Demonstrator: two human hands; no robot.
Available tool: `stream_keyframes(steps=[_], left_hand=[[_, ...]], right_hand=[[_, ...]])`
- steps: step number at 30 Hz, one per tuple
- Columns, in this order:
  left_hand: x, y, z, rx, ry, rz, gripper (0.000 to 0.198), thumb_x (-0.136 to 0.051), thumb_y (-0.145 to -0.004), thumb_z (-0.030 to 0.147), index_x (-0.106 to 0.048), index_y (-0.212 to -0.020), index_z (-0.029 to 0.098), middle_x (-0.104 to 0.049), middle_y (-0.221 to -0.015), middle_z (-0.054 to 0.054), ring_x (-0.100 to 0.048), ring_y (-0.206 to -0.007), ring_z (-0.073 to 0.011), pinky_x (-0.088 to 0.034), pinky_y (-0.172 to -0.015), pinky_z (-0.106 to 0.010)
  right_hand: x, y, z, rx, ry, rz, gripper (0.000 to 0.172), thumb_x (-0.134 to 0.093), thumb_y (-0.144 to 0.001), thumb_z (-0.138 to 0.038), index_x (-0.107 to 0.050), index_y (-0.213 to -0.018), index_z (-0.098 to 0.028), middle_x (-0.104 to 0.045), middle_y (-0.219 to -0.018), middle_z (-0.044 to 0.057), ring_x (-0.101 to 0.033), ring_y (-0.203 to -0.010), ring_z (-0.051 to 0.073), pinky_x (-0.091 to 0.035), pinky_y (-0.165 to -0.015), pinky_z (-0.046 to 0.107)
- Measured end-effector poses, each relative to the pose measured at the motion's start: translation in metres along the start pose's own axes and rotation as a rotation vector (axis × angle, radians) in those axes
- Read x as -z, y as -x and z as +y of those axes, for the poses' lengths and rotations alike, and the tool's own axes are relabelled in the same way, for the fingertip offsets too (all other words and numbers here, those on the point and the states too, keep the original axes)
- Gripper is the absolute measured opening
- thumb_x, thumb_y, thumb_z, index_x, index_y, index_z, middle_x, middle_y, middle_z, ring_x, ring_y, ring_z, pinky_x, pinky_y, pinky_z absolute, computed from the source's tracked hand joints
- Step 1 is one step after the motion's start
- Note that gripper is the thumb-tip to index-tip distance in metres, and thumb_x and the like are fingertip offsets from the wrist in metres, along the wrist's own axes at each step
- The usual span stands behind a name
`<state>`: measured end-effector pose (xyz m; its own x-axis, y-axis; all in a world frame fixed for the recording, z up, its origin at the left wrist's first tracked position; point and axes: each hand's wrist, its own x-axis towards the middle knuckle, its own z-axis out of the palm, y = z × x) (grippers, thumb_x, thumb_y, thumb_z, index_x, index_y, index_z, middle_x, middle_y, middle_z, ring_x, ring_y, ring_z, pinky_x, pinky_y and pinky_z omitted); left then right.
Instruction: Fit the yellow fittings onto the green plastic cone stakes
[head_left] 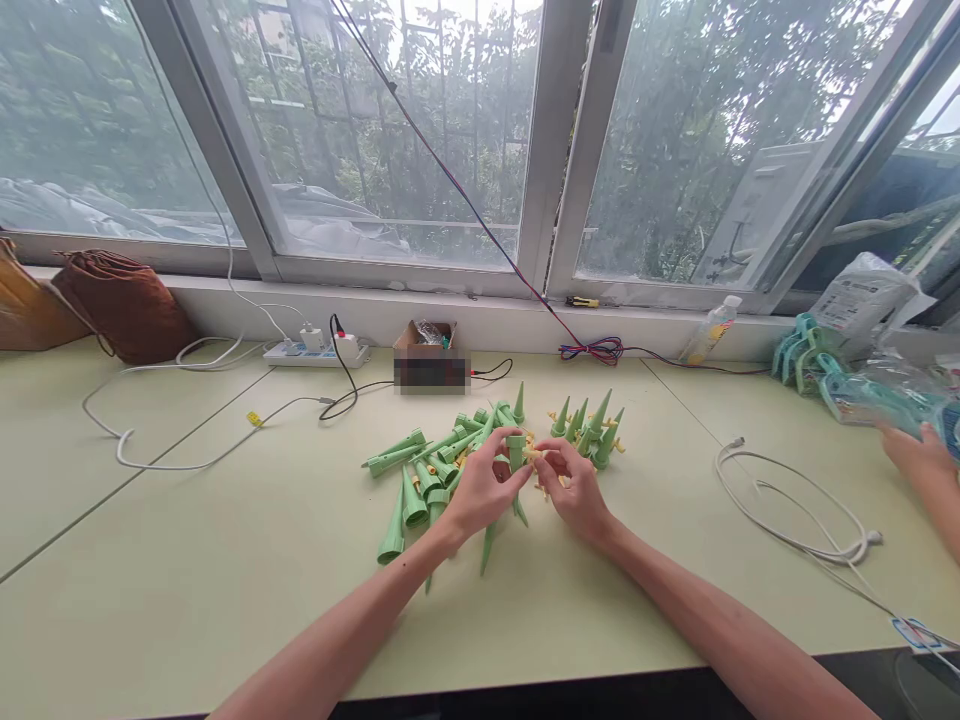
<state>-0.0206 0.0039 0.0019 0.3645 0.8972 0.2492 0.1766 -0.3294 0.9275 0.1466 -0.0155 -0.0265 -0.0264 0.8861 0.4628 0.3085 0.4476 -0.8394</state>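
My left hand (480, 487) gripped a pale-green, tapered plastic spike (515, 453) between thumb and fingers, just right of a heap of similar green spikes (415, 507). My right hand (574, 487) pinched a small pale-yellow plastic piece (532, 454) at its right side; my fingers partly hid both, and another person's hand (921, 462), far right, was blurred and cut off.
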Motion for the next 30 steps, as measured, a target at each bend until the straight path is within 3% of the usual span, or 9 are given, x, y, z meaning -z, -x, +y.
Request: stream_keyframes(steps=[4, 10, 18, 22, 27, 30], left_hand=[[-0.0008, 0.0007, -0.0012, -0.014, -0.042, -0.007, 0.044, -0.062, -0.086, 0.039, -0.05, -0.124, 0.021, -0.05, -0.075, 0.004, -0.04, -0.045, -0.0052, -0.032, -0.046, -0.02], [-0.0015, 0.0015, -0.0005, -0.047, -0.139, -0.027, 0.043, -0.059, -0.087, 0.034, -0.049, -0.126, 0.018, -0.04, -0.062, 0.009, -0.036, -0.044, -0.0062, -0.029, -0.047, -0.021], [-0.0009, 0.0008, 0.0002, -0.051, -0.103, 0.013, 0.041, -0.06, -0.088, 0.038, -0.05, -0.124, 0.021, -0.05, -0.074, 0.005, -0.04, -0.045, -0.0055, -0.032, -0.045, -0.02], [-0.0011, 0.0012, 0.0002, -0.058, -0.12, 0.007, 0.042, -0.06, -0.087, 0.036, -0.05, -0.124, 0.02, -0.046, -0.07, 0.006, -0.039, -0.044, -0.0054, -0.029, -0.044, -0.019], [-0.0016, 0.0022, 0.0021, -0.064, -0.124, -0.014, 0.043, -0.059, -0.087, 0.033, -0.049, -0.126, 0.017, -0.04, -0.061, 0.009, -0.034, -0.044, -0.0062, -0.026, -0.044, -0.02], [-0.0016, 0.0021, 0.0037, -0.059, -0.114, -0.005, 0.043, -0.059, -0.086, 0.033, -0.05, -0.125, 0.017, -0.039, -0.06, 0.009, -0.035, -0.044, -0.0065, -0.026, -0.044, -0.02]], right_hand=[[-0.0002, -0.0011, 0.0019, -0.004, 0.002, -0.005, 0.027, -0.05, -0.097, -0.046, -0.056, -0.093, -0.02, -0.054, -0.06, -0.003, -0.054, -0.052, 0.014, -0.048, -0.052, 0.025], [0.0012, -0.0032, 0.0035, -0.017, 0.063, -0.011, 0.044, -0.043, -0.099, -0.051, -0.049, -0.067, -0.021, -0.048, -0.052, -0.003, -0.045, -0.045, 0.012, -0.039, -0.046, 0.023], [-0.0008, -0.0007, 0.0004, -0.022, 0.014, -0.02, 0.028, -0.053, -0.095, -0.047, -0.056, -0.101, -0.019, -0.052, -0.059, -0.005, -0.053, -0.051, 0.014, -0.05, -0.053, 0.026], [-0.0003, -0.001, 0.0005, -0.016, 0.005, -0.037, 0.027, -0.05, -0.097, -0.046, -0.057, -0.095, -0.019, -0.052, -0.059, -0.004, -0.051, -0.05, 0.012, -0.047, -0.052, 0.024], [0.001, -0.0029, 0.0015, -0.018, 0.042, -0.035, 0.041, -0.044, -0.099, -0.048, -0.053, -0.072, -0.019, -0.049, -0.053, -0.003, -0.046, -0.047, 0.011, -0.039, -0.048, 0.023], [0.0008, -0.003, 0.0013, -0.035, 0.028, -0.026, 0.04, -0.043, -0.099, -0.049, -0.054, -0.075, -0.019, -0.049, -0.053, -0.004, -0.046, -0.046, 0.011, -0.04, -0.048, 0.023]])
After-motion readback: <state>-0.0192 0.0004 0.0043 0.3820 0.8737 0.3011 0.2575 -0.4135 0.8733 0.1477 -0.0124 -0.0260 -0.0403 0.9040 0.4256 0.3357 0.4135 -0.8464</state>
